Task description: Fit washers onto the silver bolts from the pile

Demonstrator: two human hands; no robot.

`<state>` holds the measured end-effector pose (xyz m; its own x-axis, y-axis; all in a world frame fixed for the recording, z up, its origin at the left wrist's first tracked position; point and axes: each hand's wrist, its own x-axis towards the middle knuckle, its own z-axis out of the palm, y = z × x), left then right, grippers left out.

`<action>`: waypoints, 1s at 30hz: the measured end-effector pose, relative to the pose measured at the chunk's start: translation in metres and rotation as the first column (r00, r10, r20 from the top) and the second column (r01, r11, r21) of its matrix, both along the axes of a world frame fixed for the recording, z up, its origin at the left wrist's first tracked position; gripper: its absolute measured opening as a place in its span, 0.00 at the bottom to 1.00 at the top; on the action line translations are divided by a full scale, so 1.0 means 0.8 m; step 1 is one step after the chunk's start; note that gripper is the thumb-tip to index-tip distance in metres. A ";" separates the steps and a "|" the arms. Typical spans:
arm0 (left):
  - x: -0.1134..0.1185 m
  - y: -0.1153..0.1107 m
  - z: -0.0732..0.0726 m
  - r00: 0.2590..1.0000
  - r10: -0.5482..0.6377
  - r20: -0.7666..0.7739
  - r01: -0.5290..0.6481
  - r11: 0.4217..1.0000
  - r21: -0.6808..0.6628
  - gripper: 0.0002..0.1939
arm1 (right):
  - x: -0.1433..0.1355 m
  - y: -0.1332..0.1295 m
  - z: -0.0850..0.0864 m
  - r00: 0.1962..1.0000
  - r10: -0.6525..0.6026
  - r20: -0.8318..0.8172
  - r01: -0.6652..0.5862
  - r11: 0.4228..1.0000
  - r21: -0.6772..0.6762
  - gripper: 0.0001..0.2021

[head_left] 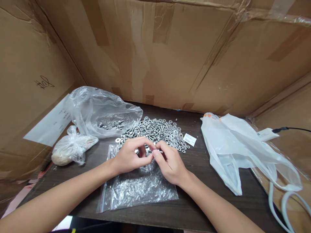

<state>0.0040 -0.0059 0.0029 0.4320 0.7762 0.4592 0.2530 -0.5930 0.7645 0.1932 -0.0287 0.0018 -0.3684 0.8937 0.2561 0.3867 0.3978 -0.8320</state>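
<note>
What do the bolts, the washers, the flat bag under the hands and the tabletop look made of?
Bolts: bright silvery metal, probably steel, from the glints.
Washers: pale gray metallic sheen, likely steel too.
Flat bag: glossy clear plastic film; it wrinkles and shows highlights.
Tabletop: dark brown, faint grain; wood or wood-look laminate, hard to say.

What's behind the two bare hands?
Behind the bare left hand and bare right hand lies a heap of silvery metal bolts and flat, round silvery washers. What the hands cover at its near side cannot be seen.
</note>
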 end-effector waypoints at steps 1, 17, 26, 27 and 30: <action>-0.001 0.001 -0.001 1.000 -0.001 -0.010 0.002 0.999 0.033 0.05 | -0.001 0.000 0.000 1.000 -0.005 -0.022 0.005 0.999 -0.033 0.14; -0.011 0.013 -0.007 0.964 0.055 -0.259 0.122 0.773 0.623 0.06 | -0.005 0.014 -0.005 0.976 -0.020 -0.219 -0.165 0.589 -0.791 0.29; -0.005 0.008 -0.006 1.000 0.011 0.010 -0.010 0.997 -0.074 0.05 | 0.001 0.001 0.008 0.995 -0.010 0.099 0.008 1.000 0.021 0.10; -0.005 0.007 -0.006 1.000 0.006 0.030 -0.003 0.993 -0.120 0.05 | 0.002 0.002 0.007 0.995 -0.015 0.100 0.011 0.999 0.041 0.09; -0.002 0.005 -0.004 0.999 -0.010 0.033 0.014 0.993 -0.120 0.05 | 0.002 0.004 0.005 0.997 -0.022 0.080 0.015 0.997 0.080 0.11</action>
